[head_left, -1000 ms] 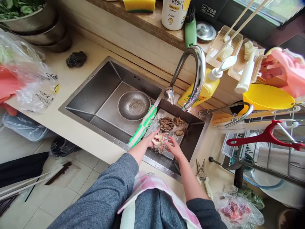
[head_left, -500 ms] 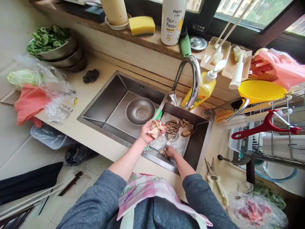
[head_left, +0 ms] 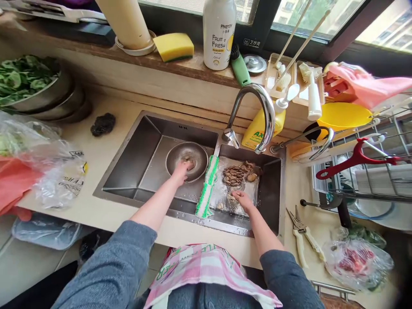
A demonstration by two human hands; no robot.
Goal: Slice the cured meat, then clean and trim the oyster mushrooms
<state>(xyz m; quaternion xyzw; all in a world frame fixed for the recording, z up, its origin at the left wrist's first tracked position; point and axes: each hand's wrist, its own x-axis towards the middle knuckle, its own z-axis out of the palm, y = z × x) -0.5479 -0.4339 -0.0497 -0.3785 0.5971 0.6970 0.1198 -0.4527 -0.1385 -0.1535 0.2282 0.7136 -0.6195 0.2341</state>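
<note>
Since the earlier frame, the left hand (head_left: 182,171) has swung from over the green-and-white cloth (head_left: 207,184) into the left basin (head_left: 151,167). Taking that cloth as the dial's centre, both forearms cross the near rim, and the right hand (head_left: 243,201) is closest, at 4 o'clock in the right basin (head_left: 272,186), fingertips at a pale mushroom piece (head_left: 231,198); whether they pinch it I cannot tell. Brown mushroom caps (head_left: 233,176) lie beyond, at 2 o'clock. At 10 o'clock the left hand's bent fingers meet a small mushroom bit (head_left: 190,162) inside the strainer (head_left: 173,159); gripped or let go, I cannot tell. Released off-centre, a wet bit could slip over the strainer's rim, and a brushing forearm might drag the cloth into a basin. Open room lies at 9 o'clock in the left basin; the right one looks tighter, with the faucet (head_left: 269,111) arching over its far edge at 1 o'clock.
</note>
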